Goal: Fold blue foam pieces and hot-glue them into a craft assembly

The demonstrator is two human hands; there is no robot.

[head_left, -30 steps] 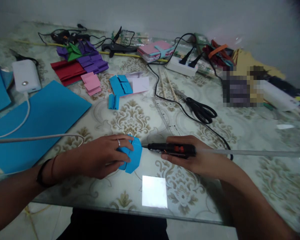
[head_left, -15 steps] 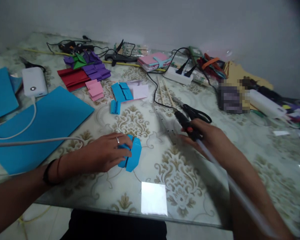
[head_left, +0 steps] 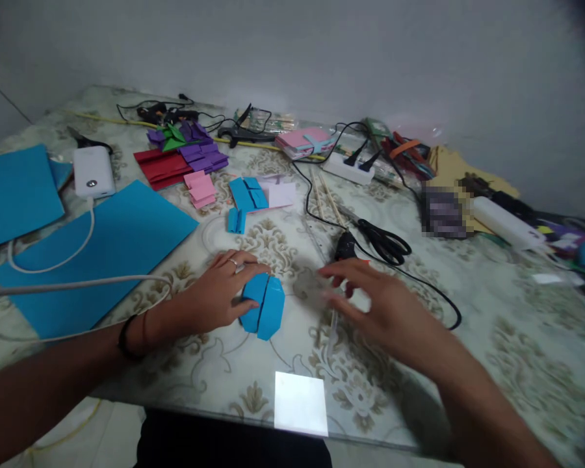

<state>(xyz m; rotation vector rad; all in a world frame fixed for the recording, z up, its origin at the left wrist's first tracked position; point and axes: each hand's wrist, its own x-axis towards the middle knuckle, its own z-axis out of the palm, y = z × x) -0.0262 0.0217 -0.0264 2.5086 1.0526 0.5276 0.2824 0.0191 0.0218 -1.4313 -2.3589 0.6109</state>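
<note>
A folded blue paper piece [head_left: 272, 309] with a slit down its middle lies flat on the table. My left hand [head_left: 219, 289] holds it, thumb over its left side and fingertips at its top edge. To the right, my right hand [head_left: 377, 296] is over the table, thumb and fingers apart, with nothing visible between them. Just behind those fingers lies a black hot glue gun [head_left: 344, 246], partly covered by the hand. A clear glue stick [head_left: 332, 333] shows below the hand. Black-handled scissors [head_left: 384, 242] rest beyond the gun.
Large blue sheets [head_left: 121, 240] and a white power bank [head_left: 93, 172] with its cable are at left. Behind are red folded paper [head_left: 160, 168], purple pieces [head_left: 203, 156], a smaller blue folded piece [head_left: 248, 194], wooden sticks [head_left: 330, 197] and a power strip [head_left: 348, 170].
My right hand has let go of the glue gun, now on the table, and moved toward the blue paper. My left fingers have shifted to the paper's upper left. The view has moved slightly.
</note>
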